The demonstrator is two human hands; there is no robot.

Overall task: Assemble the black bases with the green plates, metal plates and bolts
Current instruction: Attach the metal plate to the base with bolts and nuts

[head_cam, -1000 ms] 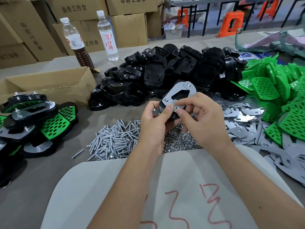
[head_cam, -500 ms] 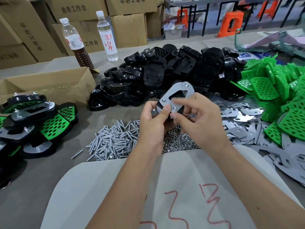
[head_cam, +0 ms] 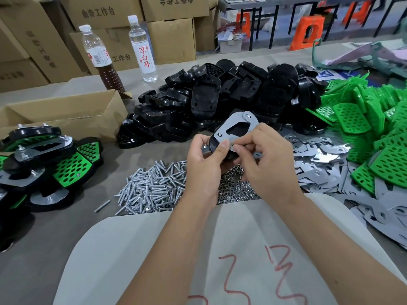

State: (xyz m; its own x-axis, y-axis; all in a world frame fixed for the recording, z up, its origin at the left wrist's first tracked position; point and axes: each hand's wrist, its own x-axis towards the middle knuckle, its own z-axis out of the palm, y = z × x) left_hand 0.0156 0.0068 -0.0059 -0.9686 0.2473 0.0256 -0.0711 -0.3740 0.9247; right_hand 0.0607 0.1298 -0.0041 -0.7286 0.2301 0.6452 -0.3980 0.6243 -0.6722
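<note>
My left hand [head_cam: 206,164] grips a black base with a metal plate [head_cam: 236,125] laid on top, held tilted above the table. Two bolt ends stick up through the plate. My right hand [head_cam: 267,161] pinches at the plate's near corner, thumb and forefinger closed on something too small to make out. Below the hands lie a pile of bolts [head_cam: 152,187] and a pile of nuts [head_cam: 236,190]. Loose black bases [head_cam: 220,100] are heaped behind, green plates [head_cam: 378,128] at the right, loose metal plates [head_cam: 326,159] beside them.
Finished assemblies [head_cam: 41,164] are stacked at the left, next to an open cardboard box [head_cam: 66,116]. Two bottles [head_cam: 143,49] stand behind the box. A white sheet with red marks [head_cam: 220,249] covers the near table edge. Cartons and orange stools fill the background.
Both hands with the base and plate have shifted slightly down and toward me. The right fingers have moved along the plate to its near corner.
</note>
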